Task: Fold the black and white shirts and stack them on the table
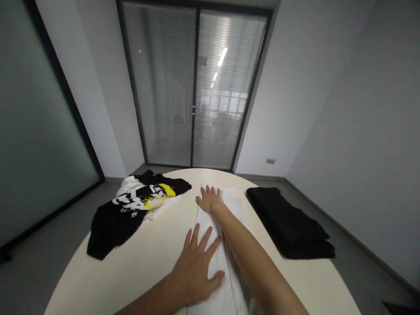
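Note:
A white folded garment (235,205) lies lengthwise down the middle of the table, its near end running out of the bottom of the view. My left hand (197,267) rests on its near left part, fingers spread and pointing away from me. Farther out, my right hand (209,199) presses flat on the garment's far end with fingers apart. My right forearm crosses over the cloth and hides part of it. Neither hand grips anything.
On the left of the round cream table (157,262) lies a crumpled black shirt (114,218) with white and yellow print, white cloth (129,184) under it. Folded black clothing (288,223) sits at the right. Glass doors (193,87) stand beyond the table.

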### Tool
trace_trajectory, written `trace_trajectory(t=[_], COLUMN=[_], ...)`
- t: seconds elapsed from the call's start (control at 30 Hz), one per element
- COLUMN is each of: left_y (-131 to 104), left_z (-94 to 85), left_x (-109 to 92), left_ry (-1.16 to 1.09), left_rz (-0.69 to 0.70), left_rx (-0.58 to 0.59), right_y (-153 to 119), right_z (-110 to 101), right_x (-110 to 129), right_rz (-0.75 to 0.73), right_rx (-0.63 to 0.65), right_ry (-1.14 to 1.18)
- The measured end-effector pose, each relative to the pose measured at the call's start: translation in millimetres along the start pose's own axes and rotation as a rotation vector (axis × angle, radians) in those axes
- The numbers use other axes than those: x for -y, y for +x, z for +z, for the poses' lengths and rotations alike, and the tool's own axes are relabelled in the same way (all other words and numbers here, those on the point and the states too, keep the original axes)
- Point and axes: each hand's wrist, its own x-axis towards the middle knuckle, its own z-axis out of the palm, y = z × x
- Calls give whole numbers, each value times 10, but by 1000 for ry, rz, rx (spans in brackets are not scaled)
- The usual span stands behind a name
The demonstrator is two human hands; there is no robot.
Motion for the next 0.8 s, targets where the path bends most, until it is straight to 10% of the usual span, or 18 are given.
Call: trace_trajectory(t=[0.37, 0.57, 0.8], left_y=[-9, 55, 84], left_z=[-3, -35, -73], left_x=[13, 87, -19], left_ry=[35, 54, 126], left_rz=[19, 38, 68], left_rx=[-29, -31, -172], right_y=[-473, -646, -539], right_z=[-379, -162, -30], right_x=[-606, -794, -779], right_rz=[28, 67, 68], right_rx=[66, 187, -2], right_ry=[20, 69, 66])
